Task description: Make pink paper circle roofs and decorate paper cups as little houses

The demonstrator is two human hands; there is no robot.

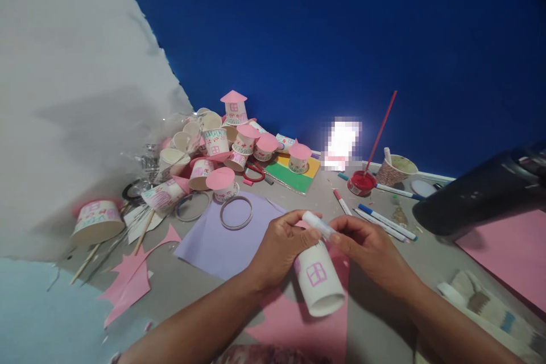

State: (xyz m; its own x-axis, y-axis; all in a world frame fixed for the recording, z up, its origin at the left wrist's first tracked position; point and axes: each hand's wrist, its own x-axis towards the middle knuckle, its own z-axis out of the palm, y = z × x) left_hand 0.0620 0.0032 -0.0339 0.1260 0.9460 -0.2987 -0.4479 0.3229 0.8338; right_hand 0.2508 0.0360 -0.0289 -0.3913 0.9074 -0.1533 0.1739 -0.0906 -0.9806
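Observation:
My left hand (279,247) grips a white paper cup (319,284) turned on its side, open end towards me, with a pink window drawn on its wall. My right hand (369,250) is closed round a white glue stick (319,224) whose tip rests at the cup's base near my left fingers. Both hands hover over a pink paper sheet (298,324) on the grey table. A lilac paper sheet (222,239) lies just left of my left hand.
A heap of decorated paper cups with pink roofs (222,148) fills the back left. A tape ring (236,212), red scissors (255,170), a red paint pot (361,183), markers (386,222), a patterned cup (394,169) and a black cylinder (478,193) surround the work spot.

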